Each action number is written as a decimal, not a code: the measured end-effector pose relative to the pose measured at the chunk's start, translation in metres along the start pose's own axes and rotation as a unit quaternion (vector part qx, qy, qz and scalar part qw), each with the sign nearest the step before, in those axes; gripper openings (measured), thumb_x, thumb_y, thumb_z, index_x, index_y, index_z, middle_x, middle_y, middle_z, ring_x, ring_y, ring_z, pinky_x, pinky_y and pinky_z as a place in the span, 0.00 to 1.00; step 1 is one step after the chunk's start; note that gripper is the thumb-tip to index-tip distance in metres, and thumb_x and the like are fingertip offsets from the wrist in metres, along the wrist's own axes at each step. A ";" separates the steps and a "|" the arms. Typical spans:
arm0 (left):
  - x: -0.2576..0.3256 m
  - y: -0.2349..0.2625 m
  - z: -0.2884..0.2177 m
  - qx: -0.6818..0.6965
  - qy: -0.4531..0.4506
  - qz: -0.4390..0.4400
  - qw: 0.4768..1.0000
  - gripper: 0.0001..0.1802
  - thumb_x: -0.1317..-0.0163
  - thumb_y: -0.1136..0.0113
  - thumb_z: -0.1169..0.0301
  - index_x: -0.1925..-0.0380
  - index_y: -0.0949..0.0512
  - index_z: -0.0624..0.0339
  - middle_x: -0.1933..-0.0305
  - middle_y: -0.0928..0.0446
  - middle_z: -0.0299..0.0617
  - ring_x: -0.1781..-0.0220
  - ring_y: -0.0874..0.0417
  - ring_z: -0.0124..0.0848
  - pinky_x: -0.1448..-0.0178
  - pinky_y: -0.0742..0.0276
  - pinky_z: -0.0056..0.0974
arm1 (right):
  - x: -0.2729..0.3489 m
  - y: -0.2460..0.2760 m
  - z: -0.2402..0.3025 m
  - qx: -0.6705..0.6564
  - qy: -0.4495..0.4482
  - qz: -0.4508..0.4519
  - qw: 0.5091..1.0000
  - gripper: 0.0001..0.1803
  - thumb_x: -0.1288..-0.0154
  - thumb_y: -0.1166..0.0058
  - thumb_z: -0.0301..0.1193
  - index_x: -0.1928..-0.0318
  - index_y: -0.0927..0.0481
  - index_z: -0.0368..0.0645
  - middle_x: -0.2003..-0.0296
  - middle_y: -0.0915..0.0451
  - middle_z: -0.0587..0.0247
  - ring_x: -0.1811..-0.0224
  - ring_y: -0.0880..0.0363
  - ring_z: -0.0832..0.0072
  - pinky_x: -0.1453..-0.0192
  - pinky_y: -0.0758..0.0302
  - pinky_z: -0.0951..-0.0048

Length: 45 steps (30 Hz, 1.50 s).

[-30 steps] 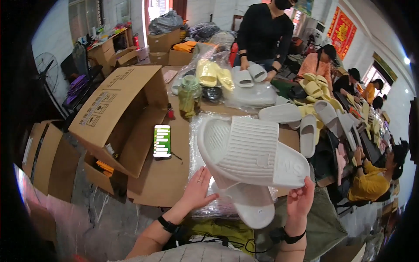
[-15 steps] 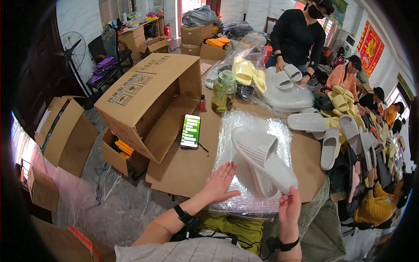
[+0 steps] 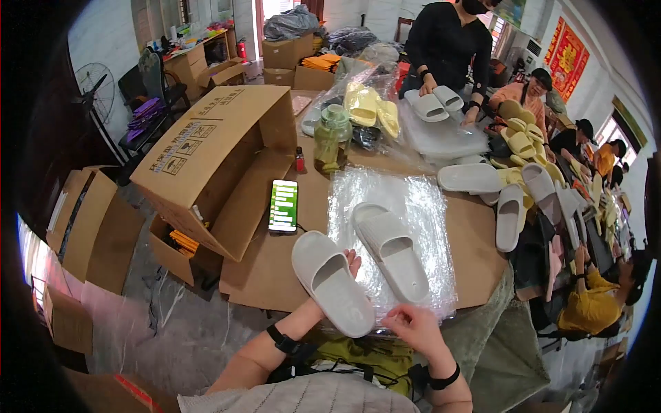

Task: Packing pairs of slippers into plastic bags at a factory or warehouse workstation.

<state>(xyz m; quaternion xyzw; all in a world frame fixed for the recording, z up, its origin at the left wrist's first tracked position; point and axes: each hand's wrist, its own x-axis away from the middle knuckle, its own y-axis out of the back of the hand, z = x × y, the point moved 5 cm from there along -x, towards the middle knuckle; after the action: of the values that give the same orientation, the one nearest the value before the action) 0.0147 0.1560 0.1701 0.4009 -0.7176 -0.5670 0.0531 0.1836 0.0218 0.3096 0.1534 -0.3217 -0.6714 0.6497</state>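
A light grey slide slipper (image 3: 344, 299), toe pointing away and to the left, lies over my left hand (image 3: 353, 263). The slipper hides most of that hand; only fingertips show along its right edge, where they hold it from beneath. To its right, a second light grey slipper (image 3: 406, 272) rests sole down on a stack of clear plastic bags (image 3: 437, 227). Just below this slipper's heel is my right hand (image 3: 418, 332), its fingers curled in with nothing visible between them. Whether it touches the heel I cannot make out.
Left on the cardboard-covered table (image 3: 258, 275) are a phone (image 3: 283, 206) and a large open carton (image 3: 213, 148). A liquid-filled jar (image 3: 332, 141) stands behind the bags. Grey and yellow slippers (image 3: 509, 217) pile up at right. A co-worker (image 3: 447, 51) handles slippers across the table.
The two slippers, earlier overlapping on the bags, are now apart. One has come left onto my left hand; the other lies flat. My right hand has moved left, off the slipper it held.
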 end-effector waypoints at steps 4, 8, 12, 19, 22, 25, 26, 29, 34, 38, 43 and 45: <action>0.000 0.015 -0.007 0.003 -0.026 -0.051 0.998 0.48 0.32 0.50 0.40 0.26 0.42 0.69 0.21 0.45 0.61 0.18 0.48 0.54 0.18 0.52 0.56 | -0.030 0.017 0.021 0.040 0.078 -0.126 0.988 0.29 0.43 0.27 0.46 0.51 0.20 0.38 0.61 0.19 0.55 0.62 0.18 0.66 0.57 0.22 0.66; -0.001 -0.005 0.003 -0.121 -0.061 -0.030 0.990 0.39 0.29 0.52 0.53 0.29 0.40 0.74 0.23 0.45 0.65 0.19 0.47 0.55 0.18 0.52 0.55 | -0.061 -0.020 0.034 0.168 0.204 -0.216 0.940 0.51 0.51 0.26 0.55 0.38 0.32 0.30 0.43 0.26 0.40 0.41 0.26 0.46 0.41 0.26 0.54; 0.000 -0.017 0.008 -0.135 -0.041 0.013 0.990 0.35 0.27 0.57 0.58 0.25 0.43 0.65 0.21 0.44 0.57 0.18 0.48 0.50 0.17 0.53 0.54 | -0.087 -0.048 0.032 0.217 0.185 -0.267 0.920 0.59 0.54 0.29 0.63 0.37 0.35 0.25 0.46 0.27 0.36 0.42 0.29 0.44 0.42 0.29 0.47; -0.010 0.042 -0.023 0.063 0.070 0.151 0.984 0.42 0.37 0.42 0.44 0.30 0.34 0.59 0.27 0.35 0.56 0.24 0.39 0.54 0.20 0.47 0.53 | -0.120 -0.026 0.009 0.147 0.159 -0.293 0.931 0.15 0.45 0.38 0.33 0.61 0.25 0.39 0.61 0.26 0.51 0.56 0.26 0.51 0.55 0.27 0.54; -0.014 0.049 -0.026 0.052 0.047 0.105 0.992 0.46 0.36 0.43 0.41 0.30 0.36 0.66 0.26 0.39 0.62 0.22 0.43 0.58 0.19 0.49 0.54 | -0.128 -0.010 -0.014 0.092 0.125 -0.281 0.947 0.12 0.44 0.38 0.30 0.65 0.28 0.38 0.62 0.27 0.49 0.57 0.27 0.47 0.54 0.29 0.51; -0.012 0.046 -0.025 0.029 0.020 0.049 0.998 0.51 0.35 0.45 0.37 0.29 0.40 0.72 0.24 0.44 0.66 0.20 0.47 0.60 0.19 0.51 0.55 | -0.124 0.004 -0.029 0.091 0.125 -0.323 0.934 0.12 0.43 0.39 0.28 0.65 0.28 0.37 0.64 0.28 0.47 0.60 0.27 0.46 0.55 0.30 0.50; -0.011 0.045 -0.025 0.013 0.017 0.053 0.998 0.54 0.35 0.46 0.34 0.28 0.42 0.74 0.23 0.47 0.68 0.20 0.50 0.61 0.18 0.52 0.55 | -0.122 0.008 -0.031 0.082 0.119 -0.336 0.931 0.12 0.42 0.39 0.28 0.64 0.28 0.36 0.64 0.28 0.46 0.60 0.27 0.46 0.55 0.30 0.50; -0.010 0.043 -0.023 0.011 0.014 0.055 0.998 0.54 0.34 0.48 0.34 0.28 0.43 0.75 0.22 0.49 0.68 0.19 0.51 0.59 0.18 0.53 0.55 | -0.112 0.006 -0.028 0.173 0.105 -0.305 0.931 0.18 0.38 0.37 0.37 0.63 0.27 0.35 0.63 0.27 0.45 0.57 0.26 0.46 0.54 0.28 0.50; -0.011 0.043 -0.023 0.009 0.010 0.054 0.998 0.53 0.34 0.47 0.36 0.29 0.42 0.75 0.22 0.49 0.67 0.19 0.50 0.59 0.18 0.52 0.55 | -0.121 0.011 -0.047 0.228 0.044 -0.242 0.942 0.22 0.34 0.39 0.46 0.64 0.23 0.37 0.63 0.25 0.45 0.56 0.23 0.47 0.54 0.25 0.49; -0.011 0.042 -0.025 0.014 0.013 0.058 0.998 0.52 0.34 0.47 0.37 0.29 0.42 0.75 0.22 0.49 0.67 0.19 0.50 0.58 0.18 0.52 0.54 | -0.132 0.034 -0.080 0.251 0.033 -0.290 0.923 0.22 0.31 0.43 0.46 0.68 0.21 0.38 0.65 0.22 0.46 0.60 0.21 0.47 0.57 0.25 0.47; -0.011 0.039 -0.025 0.013 0.010 0.058 0.998 0.51 0.34 0.47 0.38 0.29 0.42 0.75 0.21 0.50 0.67 0.18 0.51 0.58 0.18 0.53 0.54 | -0.123 0.085 -0.141 0.240 -0.073 -0.346 0.904 0.24 0.29 0.46 0.47 0.65 0.20 0.35 0.65 0.21 0.43 0.58 0.20 0.45 0.54 0.25 0.47; -0.010 0.039 -0.025 0.017 0.011 0.060 0.998 0.51 0.33 0.47 0.38 0.28 0.42 0.75 0.21 0.51 0.67 0.18 0.52 0.58 0.18 0.54 0.54 | -0.101 0.098 -0.159 0.242 -0.076 -0.363 0.897 0.23 0.29 0.46 0.46 0.67 0.21 0.34 0.66 0.22 0.43 0.60 0.21 0.45 0.55 0.26 0.48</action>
<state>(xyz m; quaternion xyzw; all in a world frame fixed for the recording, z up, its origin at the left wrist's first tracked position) 0.0149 0.1442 0.2162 0.3642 -0.7490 -0.5463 0.0885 0.3698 0.0884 0.2318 0.3605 -0.4444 -0.7716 0.2777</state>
